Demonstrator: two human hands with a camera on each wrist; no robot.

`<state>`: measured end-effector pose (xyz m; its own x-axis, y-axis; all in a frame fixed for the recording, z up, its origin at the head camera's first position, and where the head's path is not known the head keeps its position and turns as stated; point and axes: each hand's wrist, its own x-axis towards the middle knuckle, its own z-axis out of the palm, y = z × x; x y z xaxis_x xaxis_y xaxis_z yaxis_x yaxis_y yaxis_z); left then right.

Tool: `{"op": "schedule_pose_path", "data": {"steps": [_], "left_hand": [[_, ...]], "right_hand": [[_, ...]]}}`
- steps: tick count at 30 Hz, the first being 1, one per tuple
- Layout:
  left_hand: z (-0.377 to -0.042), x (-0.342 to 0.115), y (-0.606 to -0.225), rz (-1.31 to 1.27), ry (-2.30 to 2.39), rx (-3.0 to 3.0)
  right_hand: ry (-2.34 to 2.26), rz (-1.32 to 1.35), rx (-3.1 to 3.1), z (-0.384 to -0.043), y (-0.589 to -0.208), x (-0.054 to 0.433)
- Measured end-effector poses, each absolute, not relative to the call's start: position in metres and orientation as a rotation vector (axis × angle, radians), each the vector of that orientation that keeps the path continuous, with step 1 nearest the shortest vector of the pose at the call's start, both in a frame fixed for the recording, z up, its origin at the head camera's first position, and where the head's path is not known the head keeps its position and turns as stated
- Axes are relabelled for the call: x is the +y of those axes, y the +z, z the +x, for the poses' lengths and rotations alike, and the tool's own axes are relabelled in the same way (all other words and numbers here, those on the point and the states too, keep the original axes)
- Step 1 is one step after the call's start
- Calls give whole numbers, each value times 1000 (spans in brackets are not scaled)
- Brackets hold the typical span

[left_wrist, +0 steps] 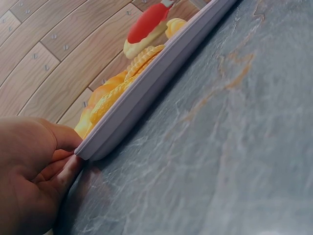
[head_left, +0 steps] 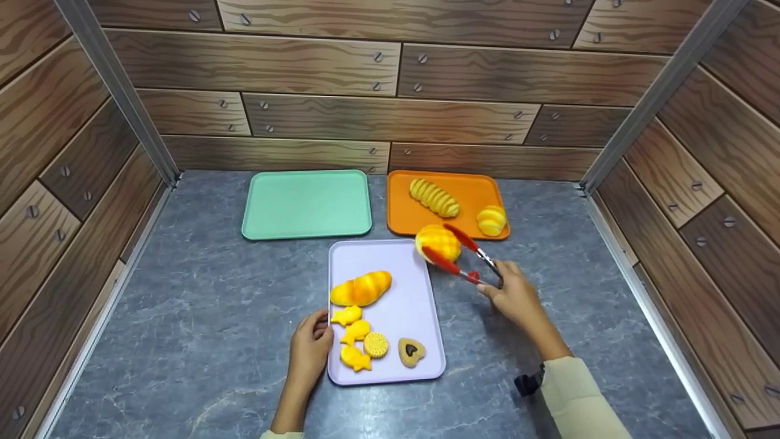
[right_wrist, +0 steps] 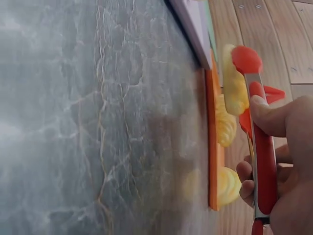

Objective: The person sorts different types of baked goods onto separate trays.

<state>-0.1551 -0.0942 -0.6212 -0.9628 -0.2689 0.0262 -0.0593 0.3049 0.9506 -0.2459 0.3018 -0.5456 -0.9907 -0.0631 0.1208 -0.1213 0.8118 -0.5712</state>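
Note:
In my right hand (head_left: 515, 299) I grip a pair of red-tipped tongs (right_wrist: 265, 171). Their red ends clasp a round yellow-orange bread bun (head_left: 434, 239), held up over the far right corner of the lilac tray (head_left: 402, 305). With fingers and thumb my left hand (head_left: 309, 347) pinches that tray's left rim. On the lilac tray lie a croissant (head_left: 362, 289), several yellow fish-shaped pieces (head_left: 355, 358), a round yellow biscuit (head_left: 375, 345) and a heart-shaped cookie (head_left: 411, 352) with a dark centre.
Behind the lilac tray, an orange tray (head_left: 399, 210) carries a long ridged bread (head_left: 434, 197) and a small striped roll (head_left: 491, 220). Left of it sits a green tray (head_left: 306, 204). Wood-patterned panels (head_left: 317, 116) enclose the grey marbled table (head_left: 213, 329) at the back and sides.

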Motion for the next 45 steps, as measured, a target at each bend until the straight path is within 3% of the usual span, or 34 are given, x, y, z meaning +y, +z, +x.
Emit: {"op": "schedule_pose_path", "data": {"steps": [18, 45], "left_hand": [[-154, -95, -619, 322, -1717, -2410], [-154, -94, -620, 321, -1704, -2409]], "right_hand": [[948, -34, -2936, -292, -554, 288], [836, -236, -2766, -319, -571, 269]]}}
